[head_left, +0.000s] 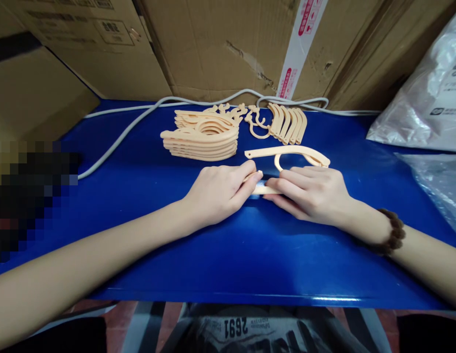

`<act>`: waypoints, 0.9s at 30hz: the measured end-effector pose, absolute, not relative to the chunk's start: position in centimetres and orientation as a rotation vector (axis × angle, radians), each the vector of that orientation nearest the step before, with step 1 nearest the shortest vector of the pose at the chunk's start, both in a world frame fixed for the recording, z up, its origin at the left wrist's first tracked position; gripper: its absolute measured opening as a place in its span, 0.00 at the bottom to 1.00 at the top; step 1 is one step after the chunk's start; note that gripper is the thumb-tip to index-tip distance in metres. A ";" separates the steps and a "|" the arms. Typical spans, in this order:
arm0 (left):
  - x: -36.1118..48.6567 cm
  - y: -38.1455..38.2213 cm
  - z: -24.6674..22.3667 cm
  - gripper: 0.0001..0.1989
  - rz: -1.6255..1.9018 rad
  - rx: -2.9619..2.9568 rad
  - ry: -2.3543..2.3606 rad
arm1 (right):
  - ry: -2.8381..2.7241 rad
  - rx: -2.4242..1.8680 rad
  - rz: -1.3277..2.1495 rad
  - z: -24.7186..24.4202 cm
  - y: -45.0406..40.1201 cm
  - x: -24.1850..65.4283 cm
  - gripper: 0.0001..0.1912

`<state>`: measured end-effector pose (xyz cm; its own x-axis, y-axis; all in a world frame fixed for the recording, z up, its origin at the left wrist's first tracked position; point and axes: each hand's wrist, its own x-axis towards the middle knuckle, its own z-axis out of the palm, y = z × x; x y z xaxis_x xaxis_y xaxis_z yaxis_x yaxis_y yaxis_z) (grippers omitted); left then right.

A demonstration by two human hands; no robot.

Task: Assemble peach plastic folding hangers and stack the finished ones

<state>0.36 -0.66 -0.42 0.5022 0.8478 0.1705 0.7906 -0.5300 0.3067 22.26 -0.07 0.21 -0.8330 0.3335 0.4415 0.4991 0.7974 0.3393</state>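
Observation:
My left hand (222,196) is closed in a pinch on a beige plastic hanger part (260,174), of which only a short end shows past the thumb. Close beside it, my right hand (312,193) is closed around another beige hanger part (270,190), mostly covered by the fingers. The two parts meet or overlap between my hands; whether they are joined I cannot tell. Just beyond my right hand lies a curved hanger arm (286,151), with a hook-like curve (277,162) under it, partly hidden by the fingers.
Farther back on the blue table (220,260) is a stack of beige folded hangers (200,149). Loose hooks (259,130) and a row of curved hanger arms (288,122) lie beside it. A white cable (128,122) runs behind, before cardboard boxes (220,49). Plastic bags (426,103) occupy the right.

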 end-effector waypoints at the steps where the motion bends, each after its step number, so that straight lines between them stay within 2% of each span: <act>1: 0.4 -0.6 -0.5 0.18 0.436 2.553 1.400 | -2.640 -0.630 -0.635 0.2 0.0 22.2 0.13; 10: 0.2 -0.8 -0.4 0.15 0.600 2.487 1.345 | -2.684 -0.741 -0.539 -0.2 0.3 22.2 0.14; 27: -0.2 0.4 -0.4 0.18 0.466 2.480 1.262 | -2.617 -0.864 -0.576 -0.1 0.3 22.2 0.13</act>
<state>-0.16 0.38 -0.39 0.5568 0.8183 0.1426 0.7145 -0.5593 0.4203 22.24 0.27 -0.12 -0.7637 0.4901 0.4201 0.6212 0.7351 0.2716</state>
